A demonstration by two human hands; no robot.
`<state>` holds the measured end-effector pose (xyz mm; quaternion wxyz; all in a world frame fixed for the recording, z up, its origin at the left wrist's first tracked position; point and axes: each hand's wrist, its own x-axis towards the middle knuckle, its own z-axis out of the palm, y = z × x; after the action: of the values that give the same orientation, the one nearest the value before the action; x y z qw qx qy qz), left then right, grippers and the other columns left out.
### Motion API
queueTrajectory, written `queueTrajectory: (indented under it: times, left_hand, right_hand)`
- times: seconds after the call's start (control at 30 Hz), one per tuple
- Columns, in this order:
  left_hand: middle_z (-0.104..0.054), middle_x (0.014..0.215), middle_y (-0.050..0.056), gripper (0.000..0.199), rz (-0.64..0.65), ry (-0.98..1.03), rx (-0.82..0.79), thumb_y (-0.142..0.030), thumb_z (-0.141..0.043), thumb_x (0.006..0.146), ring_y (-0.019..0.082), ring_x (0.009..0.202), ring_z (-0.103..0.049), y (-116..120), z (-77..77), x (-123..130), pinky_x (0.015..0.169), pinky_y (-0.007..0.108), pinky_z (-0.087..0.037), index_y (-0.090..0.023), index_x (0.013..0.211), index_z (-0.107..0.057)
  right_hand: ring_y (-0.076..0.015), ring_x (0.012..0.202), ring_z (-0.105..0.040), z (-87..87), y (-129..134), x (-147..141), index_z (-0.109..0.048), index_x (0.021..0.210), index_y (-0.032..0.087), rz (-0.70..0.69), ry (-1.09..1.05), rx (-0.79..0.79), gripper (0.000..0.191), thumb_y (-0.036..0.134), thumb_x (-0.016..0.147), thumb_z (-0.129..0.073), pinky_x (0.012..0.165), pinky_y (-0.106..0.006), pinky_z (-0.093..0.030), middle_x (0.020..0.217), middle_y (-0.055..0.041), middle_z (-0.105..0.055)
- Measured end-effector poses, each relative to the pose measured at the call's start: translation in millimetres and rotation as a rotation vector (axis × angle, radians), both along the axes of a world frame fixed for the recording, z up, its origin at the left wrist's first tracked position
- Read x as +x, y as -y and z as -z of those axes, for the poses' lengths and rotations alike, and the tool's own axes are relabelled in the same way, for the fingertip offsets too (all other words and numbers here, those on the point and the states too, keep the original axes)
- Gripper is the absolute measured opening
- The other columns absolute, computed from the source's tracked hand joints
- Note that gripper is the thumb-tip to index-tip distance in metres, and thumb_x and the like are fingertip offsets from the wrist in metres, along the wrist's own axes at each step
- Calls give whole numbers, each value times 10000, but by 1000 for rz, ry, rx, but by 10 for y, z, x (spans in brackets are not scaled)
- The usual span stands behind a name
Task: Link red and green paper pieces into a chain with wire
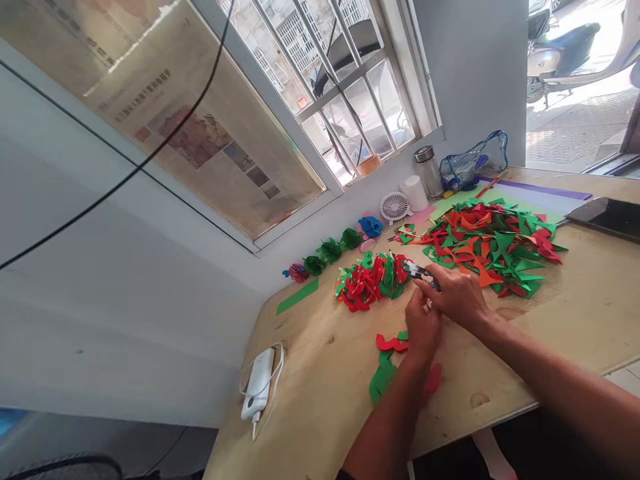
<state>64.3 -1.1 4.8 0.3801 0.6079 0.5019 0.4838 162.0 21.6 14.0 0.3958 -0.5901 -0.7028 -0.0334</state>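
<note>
My right hand [457, 293] is closed around a small black and silver hand tool [423, 273], whose exact kind I cannot make out. The tool's tip points left, beside a pile of red and green cut paper pieces [367, 283]. Just below, my left hand [424, 317] is closed and touches my right hand; what its fingers hold is hidden. Near my left wrist lie a red curved paper piece [391, 343] and a green paper piece [383, 380]. Another red piece [433, 379] is partly covered by my left forearm.
A large heap of green, red and orange paper scraps [493, 243] covers the table's right side. Along the wall stand green paper flowers [330, 251], a small white fan [395, 207] and a bottle [429, 172]. A white power bank [259, 383] lies left; a dark phone [610, 217] lies right.
</note>
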Motion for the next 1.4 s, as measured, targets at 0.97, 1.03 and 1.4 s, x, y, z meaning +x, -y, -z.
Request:
queueTrajectory:
  times: [0.97, 1.03, 1.4]
  left_hand:
    - [-674, 805, 74, 146, -424, -453, 403, -242, -552, 813, 198, 798, -592, 85, -75, -624, 800, 323, -412, -188, 898, -659]
    - [-673, 795, 71, 138, -433, -470, 402, -230, -554, 809, 197, 787, -588, 89, -78, -627, 794, 322, -406, -186, 889, -657]
    - [-677, 773, 66, 110, -447, -485, 396, -199, -551, 802, 189, 762, -590, 88, -97, -629, 778, 320, -406, -179, 835, -655]
  right_hand:
    - [-159, 545, -581, 84, 123, -253, -616, 851, 185, -148, 287, 3, 428, 508, 907, -342, 484, -258, -201, 712, -58, -678]
    - [-158, 553, -581, 79, 129, -258, -616, 843, 184, -157, 280, 10, 416, 500, 907, -353, 488, -257, -208, 716, -54, -679]
    - [-150, 537, -558, 74, 143, -264, -612, 810, 187, -167, 300, 23, 419, 500, 910, -350, 495, -265, -202, 679, -52, -660]
